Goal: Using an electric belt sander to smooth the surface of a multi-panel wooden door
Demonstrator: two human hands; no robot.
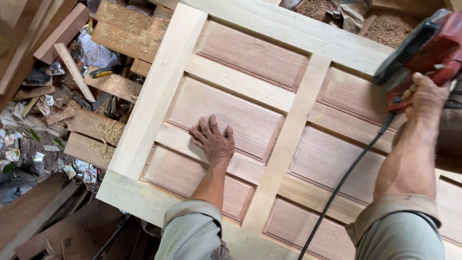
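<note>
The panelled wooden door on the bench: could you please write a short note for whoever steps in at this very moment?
Left hand: flat, palm down, on a reddish raised panel of the pale-framed wooden door, holding nothing.
Right hand: gripping the red and black corded power tool, lifted above the door's right side; its black cable trails down across the panels.
Door lies flat, overhanging a floor strewn with offcuts and sawdust.
Done: the door is assembled, bare wood throughout.
Left: I cannot tell which panels have been worked; check by touch.
</note>
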